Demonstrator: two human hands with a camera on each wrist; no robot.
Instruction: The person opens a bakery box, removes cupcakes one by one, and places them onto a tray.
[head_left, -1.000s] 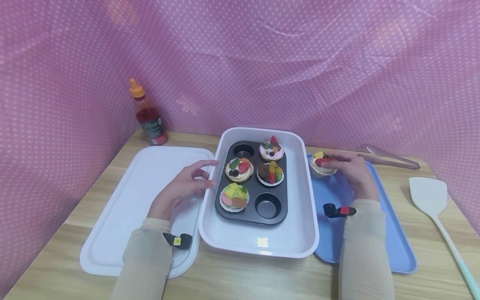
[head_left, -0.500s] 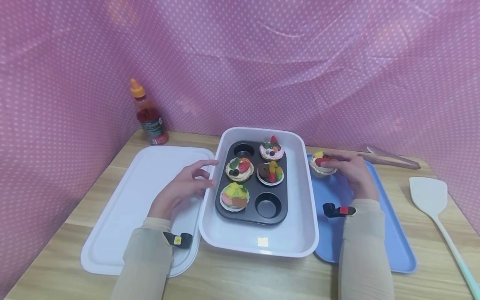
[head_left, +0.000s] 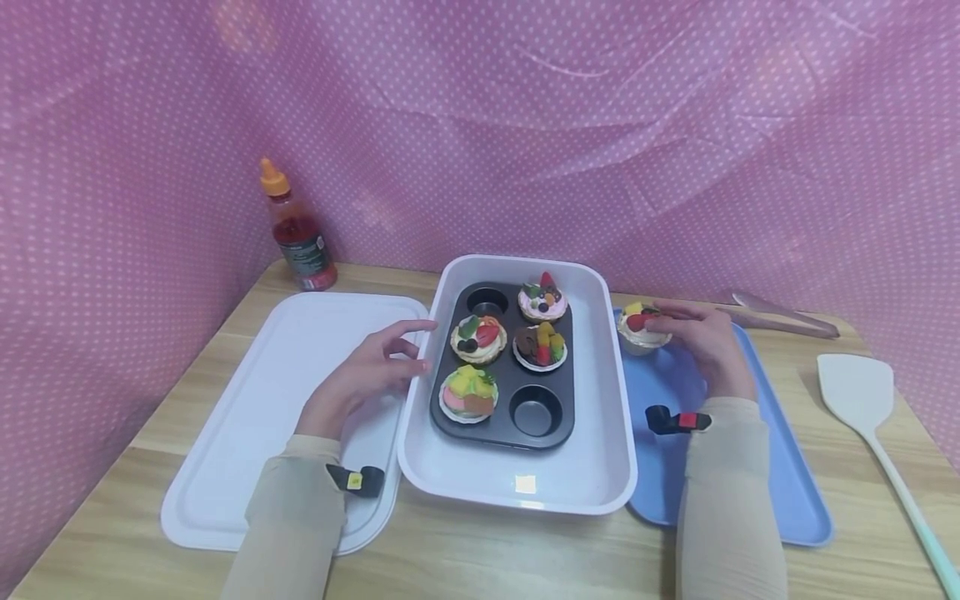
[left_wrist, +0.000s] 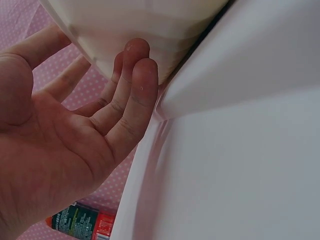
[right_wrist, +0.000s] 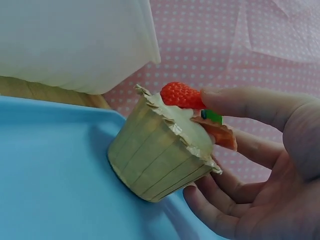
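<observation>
My right hand [head_left: 701,342] holds a toy cupcake [right_wrist: 157,150] by its top over the blue tray [head_left: 780,467]. The thumb lies on its red strawberry [right_wrist: 181,95], while other fingers curl behind and below its frilled rim. A pleated pale case shows below the white cream. My left hand [head_left: 367,375] lies along the left wall of the deep white bin [head_left: 525,487], loosely bent fingertips at its side. Inside the bin sits a dark muffin tin [head_left: 502,429] with several fruit-topped cupcakes [head_left: 468,393], and two dark hollows [head_left: 536,412] show.
A flat white tray [head_left: 255,425] lies left of the bin, under the left forearm. Behind it stands a sauce bottle [head_left: 303,242] with an orange cap. Tongs [head_left: 787,317] lie at the back right, and a white turner [head_left: 858,392] at the far right. Pink dotted cloth hangs behind.
The cupcake at my right hand has shifted very slightly left, and the thumb has slid a little over its toppings. My left hand stays in place.
</observation>
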